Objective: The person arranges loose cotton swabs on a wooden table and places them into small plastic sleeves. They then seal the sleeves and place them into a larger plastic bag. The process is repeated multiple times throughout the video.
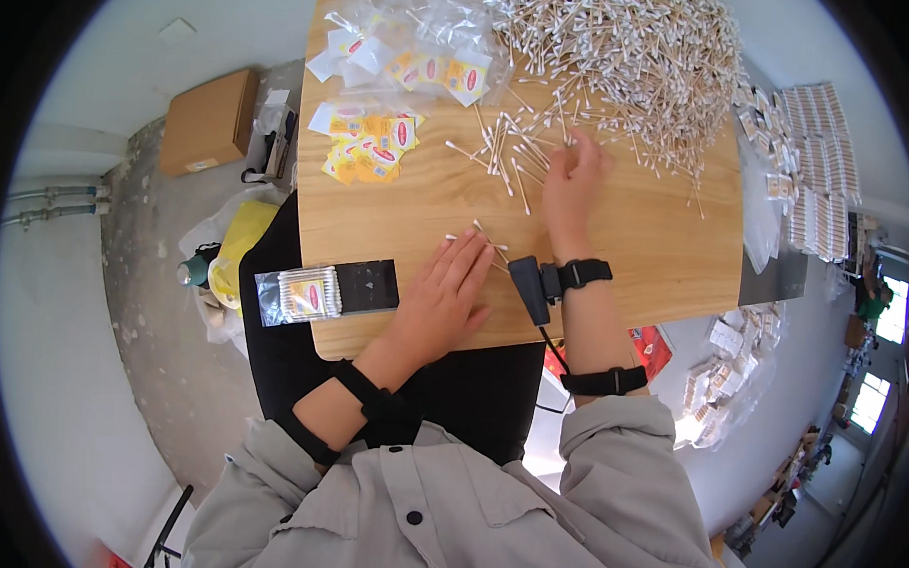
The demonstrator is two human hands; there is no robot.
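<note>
My left hand lies flat on the wooden table, its fingers stretched out over a few cotton swabs whose tips show around the fingertips. Farther right, my right hand reaches to the loose swabs in front of the big heap. Its fingers are bent and drawn together among the sticks; what lies between them is too small to make out. Left of my left hand, a clear bag of cotton swabs with a yellow-and-white card rests on a black pad at the table's near edge.
A large heap of cotton swabs covers the far right of the table. Yellow cards and clear plastic bags lie far left. Stacked swab packs stand beyond the right edge. A cardboard box sits on the floor.
</note>
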